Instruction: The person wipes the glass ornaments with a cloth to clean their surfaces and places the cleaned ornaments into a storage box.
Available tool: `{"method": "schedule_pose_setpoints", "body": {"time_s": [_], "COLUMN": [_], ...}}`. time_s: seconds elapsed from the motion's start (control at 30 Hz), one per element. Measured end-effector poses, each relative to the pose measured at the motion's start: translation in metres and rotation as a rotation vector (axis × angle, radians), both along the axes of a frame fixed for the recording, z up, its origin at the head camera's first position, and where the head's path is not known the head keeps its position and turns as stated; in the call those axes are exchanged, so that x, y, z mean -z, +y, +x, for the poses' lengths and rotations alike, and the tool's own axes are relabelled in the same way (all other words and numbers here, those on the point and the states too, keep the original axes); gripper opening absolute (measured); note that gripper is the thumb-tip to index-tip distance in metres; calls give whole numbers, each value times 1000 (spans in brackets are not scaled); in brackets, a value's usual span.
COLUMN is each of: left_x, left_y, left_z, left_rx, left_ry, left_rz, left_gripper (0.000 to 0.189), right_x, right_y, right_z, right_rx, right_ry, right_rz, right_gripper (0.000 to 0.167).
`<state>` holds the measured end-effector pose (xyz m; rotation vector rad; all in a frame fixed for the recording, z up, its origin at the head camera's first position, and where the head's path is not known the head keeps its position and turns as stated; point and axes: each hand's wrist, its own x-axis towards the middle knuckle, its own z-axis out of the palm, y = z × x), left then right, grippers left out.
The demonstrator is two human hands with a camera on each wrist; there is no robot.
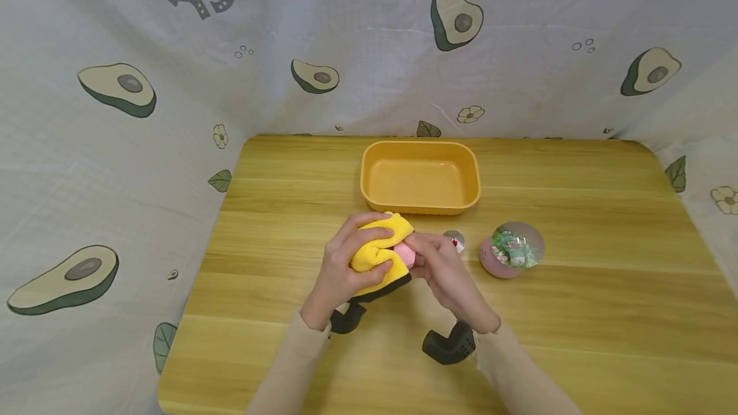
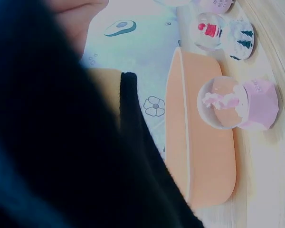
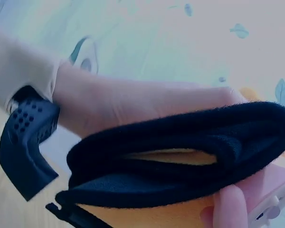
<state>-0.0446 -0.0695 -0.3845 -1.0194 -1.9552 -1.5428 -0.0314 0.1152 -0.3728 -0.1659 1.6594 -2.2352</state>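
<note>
With yellow cloth [image 1: 370, 257] nearest, gripped in left hand [image 1: 339, 268] against a pink object [image 1: 406, 254] pinched by right hand [image 1: 445, 271] above the surface [image 1: 605, 274], could drop it (blame a cloth-muffled grip) onto the nearby snow globe [image 1: 455, 241].

Bunched yellow cloth [image 1: 371, 253] — black-edged — partly surrounds a pink object [image 1: 405, 254].

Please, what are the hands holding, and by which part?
Left hand: yellow cloth, by its outer folds. Right hand: pink object, by its end showing beyond the cloth; the rest is hidden.
</note>
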Motion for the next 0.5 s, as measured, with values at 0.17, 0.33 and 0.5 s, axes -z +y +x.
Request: {"method": "schedule_pose_setpoints", "body": {"time_s": [0.17,0.33,0.5], "left_x": [-1,-1,-1], "left_y": [-1,-4,-7], "left_z": [0,0,-1], "left_rx": [-17,-31,-31], "left_ry": [-10,-23,-43], "left_rz": [6,12,8], "left_gripper": [30,30,29], "right_x": [-1,-2,-2], "right_y": [-1,-6,-7], "right_z": [0,3,6], "right_rx": [-31,10,34], "right_ry": [-18,81,213], "right_rz": [0,128,188], "right_gripper": [24,19,26]}}
